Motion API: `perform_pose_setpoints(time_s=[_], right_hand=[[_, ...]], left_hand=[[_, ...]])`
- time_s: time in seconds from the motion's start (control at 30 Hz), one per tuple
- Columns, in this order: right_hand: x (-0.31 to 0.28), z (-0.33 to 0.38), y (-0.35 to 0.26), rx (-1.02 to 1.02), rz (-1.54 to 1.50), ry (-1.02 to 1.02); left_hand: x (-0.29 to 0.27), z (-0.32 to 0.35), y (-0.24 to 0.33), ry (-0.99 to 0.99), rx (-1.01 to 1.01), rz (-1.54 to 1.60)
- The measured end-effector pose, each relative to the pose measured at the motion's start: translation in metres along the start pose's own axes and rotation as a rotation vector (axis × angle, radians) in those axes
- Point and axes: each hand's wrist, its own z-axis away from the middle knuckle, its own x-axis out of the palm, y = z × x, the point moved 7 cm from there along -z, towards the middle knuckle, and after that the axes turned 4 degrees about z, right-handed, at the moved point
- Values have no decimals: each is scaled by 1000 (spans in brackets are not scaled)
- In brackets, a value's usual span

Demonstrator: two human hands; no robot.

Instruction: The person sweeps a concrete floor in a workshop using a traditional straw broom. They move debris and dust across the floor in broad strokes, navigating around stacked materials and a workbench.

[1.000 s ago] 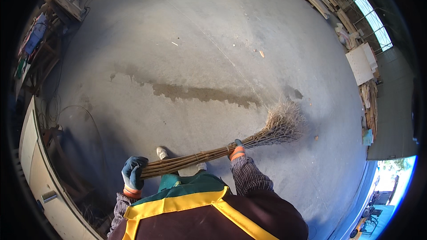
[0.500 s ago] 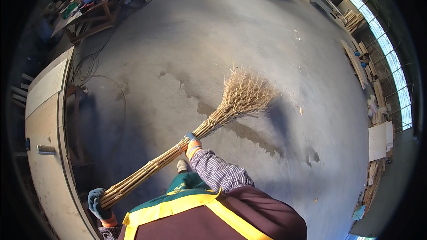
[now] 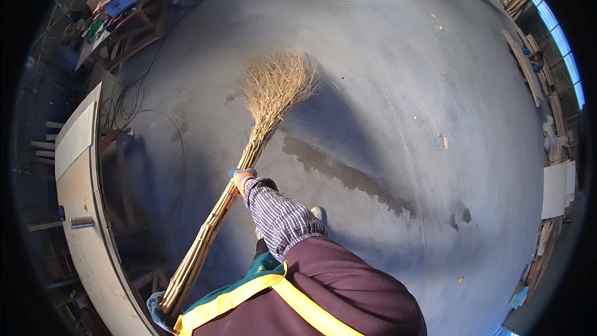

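Note:
A long broom point(image 3: 217, 213) made of bundled sticks slants across the left-centre of the view. Its fanned twig head point(image 3: 278, 82) points away from me over the concrete floor point(image 3: 373, 124). Partway up the handle, my right hand point(image 3: 243, 179), in a blue and orange glove, is wrapped round the sticks. My left hand point(image 3: 161, 311), also gloved, grips the butt end of the handle by my left side; part of it is cut off behind my apron. Whether the twig tips touch the floor I cannot tell.
A pale wooden panel point(image 3: 81, 193) with a metal piece on it stands close on my left. Beyond it, a cable point(image 3: 127, 102) lies on the floor near a cluttered workbench point(image 3: 140, 28). Planks point(image 3: 523, 65) line the right side. A dark wet patch point(image 3: 348, 174) and a small scrap point(image 3: 446, 143) mark the floor.
The broom head has swung leftward and farther from me, and the handle stands steeper in view. My right hand moved left with it; my left hand went lower. Both hands keep their grip.

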Motion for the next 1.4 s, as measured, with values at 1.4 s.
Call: perform_pose_setpoints(time_s=[1.4], right_hand=[[-405,-16,183,-274,-1355,272]], left_hand=[[370,-117,116,-868,159,557]])
